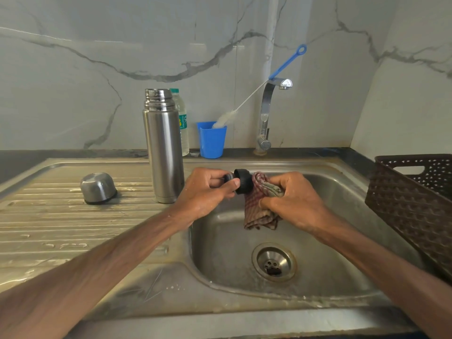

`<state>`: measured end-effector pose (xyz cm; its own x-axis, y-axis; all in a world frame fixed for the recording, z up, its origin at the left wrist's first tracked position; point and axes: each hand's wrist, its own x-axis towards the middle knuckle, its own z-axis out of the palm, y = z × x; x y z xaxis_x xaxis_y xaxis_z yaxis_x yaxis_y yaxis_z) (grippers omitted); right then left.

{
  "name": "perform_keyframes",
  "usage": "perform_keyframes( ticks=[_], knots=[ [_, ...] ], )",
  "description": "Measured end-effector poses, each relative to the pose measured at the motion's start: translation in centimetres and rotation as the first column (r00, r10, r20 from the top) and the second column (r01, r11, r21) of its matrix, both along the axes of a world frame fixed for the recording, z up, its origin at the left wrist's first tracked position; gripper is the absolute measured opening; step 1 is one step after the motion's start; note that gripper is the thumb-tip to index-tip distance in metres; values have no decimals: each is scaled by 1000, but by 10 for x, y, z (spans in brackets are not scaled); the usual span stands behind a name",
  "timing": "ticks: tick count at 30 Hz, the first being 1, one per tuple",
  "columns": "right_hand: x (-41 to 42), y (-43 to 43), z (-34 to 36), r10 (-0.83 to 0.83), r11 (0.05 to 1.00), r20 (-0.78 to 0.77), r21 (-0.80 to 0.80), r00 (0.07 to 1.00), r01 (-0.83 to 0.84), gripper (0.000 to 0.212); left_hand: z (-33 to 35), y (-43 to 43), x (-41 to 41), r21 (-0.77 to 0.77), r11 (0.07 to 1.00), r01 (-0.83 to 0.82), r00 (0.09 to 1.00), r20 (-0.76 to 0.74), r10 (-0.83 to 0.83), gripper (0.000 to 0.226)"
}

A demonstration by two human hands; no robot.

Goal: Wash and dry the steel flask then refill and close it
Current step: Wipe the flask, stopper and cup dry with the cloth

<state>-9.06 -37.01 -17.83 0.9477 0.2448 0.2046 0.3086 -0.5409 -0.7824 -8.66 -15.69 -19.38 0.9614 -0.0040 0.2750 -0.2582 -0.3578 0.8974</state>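
1. Both forearms are being held out over the front rim of the steel sink [244,311], with the drain strainer [274,263] lying below and between them.
2. Over the basin, a black stopper [242,181] is being pinched by the left hand [208,189]; its thumb and fingers are curled round the stopper's narrow end.
3. A checked cloth [260,214] is being gripped by the right hand [293,199], whose fingers are clamped round it. The bunched top of the cloth is being pressed against the stopper's wide end, while the rest is being left to hang into the basin.
4. At the right edge, a brown perforated basket [415,199] is being carried by the counter beside the sink.
5. On the ribbed drainboard, a steel cup lid [97,188] is being left mouth down, left of the flask and apart from it.
6. The steel flask [163,145] is being left upright on the drainboard, just beside the basin's left rim, with its threaded mouth uncovered.
7. Behind the flask, a plastic water bottle [183,118] is being partly hidden by it.
8. Further right, on the dark counter, a bottle brush [225,118] is being propped in a blue cup [211,140], and its blue handle is being leaned on the tap [265,113] by the marble wall.
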Motion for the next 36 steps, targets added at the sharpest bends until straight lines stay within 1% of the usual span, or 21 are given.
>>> perform_keyframes(
  ticks=[3,4,6,8,9,10,12,15,18,20,21,23,25,27,29,31,36],
  knots=[
    [1,-3,1,-48,996,98,-73,994,55,24,-1,-3,0,99,989,114,993,-18,-113,28],
    [0,-4,1,-44,996,128,-75,991,54,29,-2,-5,0,133,978,161,987,-30,-158,27],
    [-2,-4,3,-1,996,206,-91,979,21,44,-5,-9,1,161,960,229,973,-63,-222,22],
    [-3,-3,6,74,976,301,-217,951,-7,56,-7,-9,2,162,950,268,962,-88,-257,26],
    [-3,-2,8,103,966,311,-259,945,-19,57,-8,-8,2,165,944,286,957,-97,-274,30],
    [-1,-3,9,119,967,281,-252,952,-47,58,-8,-7,1,164,937,309,950,-103,-296,32],
    [3,-8,11,128,982,162,-158,978,-102,57,-9,-5,2,136,926,352,935,-101,-340,35],
    [8,-15,11,100,994,7,-55,995,-99,47,-7,-3,1,47,925,376,925,-67,-373,36],
    [9,-16,10,64,996,-177,68,982,-53,30,-3,-4,0,-52,946,321,946,-27,-323,38],
    [8,-15,10,57,990,-238,141,970,-24,19,-3,-4,2,-65,963,263,965,6,-263,41],
    [7,-14,10,63,984,-256,179,965,-16,15,-3,-5,3,-45,972,229,973,36,-227,40],
    [6,-12,10,80,969,-291,246,953,-6,9,-3,-5,3,67,989,128,981,139,-137,38],
    [4,-10,9,107,953,-330,304,938,-2,7,-1,-5,0,173,985,-2,964,263,-44,39],
    [3,-8,10,129,940,-351,340,927,-2,10,0,-3,-1,212,973,-93,933,360,10,38],
    [2,-8,13,130,939,-335,345,933,-6,10,-2,0,-1,243,958,-150,903,428,33,37],
    [0,-7,15,107,944,-301,330,947,-2,9,-3,0,-2,275,944,-182,886,462,36,38],
    [0,-2,5,20,988,-238,150,971,16,14,-3,-4,-5,405,893,-194,877,480,-27,38]
  ],
)
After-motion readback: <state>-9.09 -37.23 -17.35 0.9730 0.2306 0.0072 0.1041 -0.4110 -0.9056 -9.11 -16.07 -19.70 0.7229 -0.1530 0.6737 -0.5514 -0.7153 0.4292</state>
